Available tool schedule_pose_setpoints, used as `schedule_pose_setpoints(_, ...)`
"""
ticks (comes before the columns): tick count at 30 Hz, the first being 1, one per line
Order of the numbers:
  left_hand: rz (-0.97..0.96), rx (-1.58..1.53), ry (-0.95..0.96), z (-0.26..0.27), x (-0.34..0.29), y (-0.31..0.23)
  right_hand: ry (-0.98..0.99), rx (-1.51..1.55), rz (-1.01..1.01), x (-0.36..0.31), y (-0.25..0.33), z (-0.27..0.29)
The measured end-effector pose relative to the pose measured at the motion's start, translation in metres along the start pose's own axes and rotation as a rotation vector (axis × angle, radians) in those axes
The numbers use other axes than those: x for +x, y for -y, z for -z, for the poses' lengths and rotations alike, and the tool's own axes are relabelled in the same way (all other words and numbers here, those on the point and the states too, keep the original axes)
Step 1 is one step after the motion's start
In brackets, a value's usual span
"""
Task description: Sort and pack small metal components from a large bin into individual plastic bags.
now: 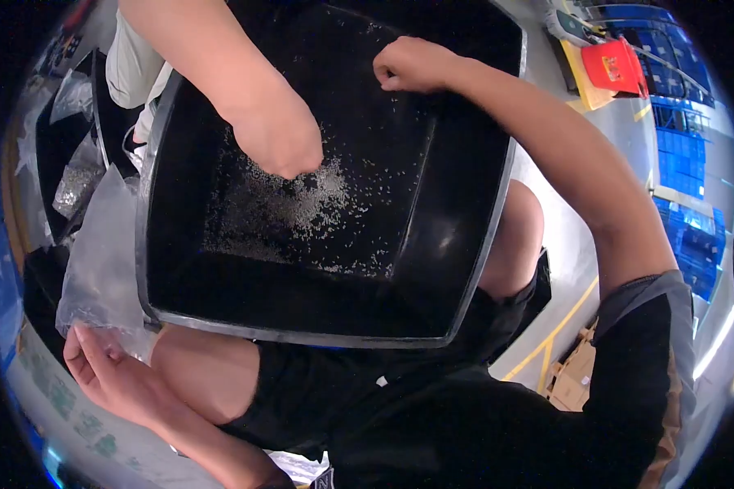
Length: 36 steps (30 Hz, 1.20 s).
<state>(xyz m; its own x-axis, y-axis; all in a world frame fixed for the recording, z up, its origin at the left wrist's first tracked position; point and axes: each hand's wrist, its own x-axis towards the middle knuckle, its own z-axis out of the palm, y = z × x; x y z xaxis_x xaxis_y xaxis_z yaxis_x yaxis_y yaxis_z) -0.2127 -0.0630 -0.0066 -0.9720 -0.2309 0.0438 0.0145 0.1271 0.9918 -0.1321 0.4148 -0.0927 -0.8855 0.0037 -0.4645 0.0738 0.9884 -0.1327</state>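
Note:
A large black tray [318, 314] rests over my knees, with many tiny pale grey pieces [306, 200] strewn over its floor, thickest at the middle. They are too small to name. At the lower left my left hand [110, 371] pinches the lower end of a clear plastic bag [102, 253], which hangs along the tray's left side. My right hand [416, 63] is over the tray's far right part, fingers curled in; whatever they hold, if anything, is hidden. Another person's hand [281, 138] reaches in from the far left, closed, down at the pile of pieces.
To the left, clear bags of small parts [80, 179] lie in a second black tray [49, 155]. Blue bins [681, 163] stand along the right, near a red box [612, 67]. A flattened cardboard piece [573, 376] lies on the floor. The other person's pale trouser leg [130, 69] is beyond the tray.

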Motion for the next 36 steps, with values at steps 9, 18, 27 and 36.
schedule_pose_setpoints(9, -0.009, 0.029, 0.009, 0.023, 0.009, 0.009, -0.266, 1.626, -0.27, -0.041, -0.006, 0.063)
schedule_pose_setpoints(18, -0.013, 0.068, -0.01, 0.014, 0.002, 0.006, 0.04, -0.235, -0.303, -0.017, 0.009, 0.024)
schedule_pose_setpoints(27, -0.002, 0.043, -0.028, 0.02, 0.008, 0.009, 0.18, -0.378, -0.258, -0.006, 0.023, 0.006)
schedule_pose_setpoints(36, -0.02, 0.05, 0.006, 0.018, 0.002, 0.005, 0.228, -0.245, -0.363, -0.003, 0.017, 0.009)
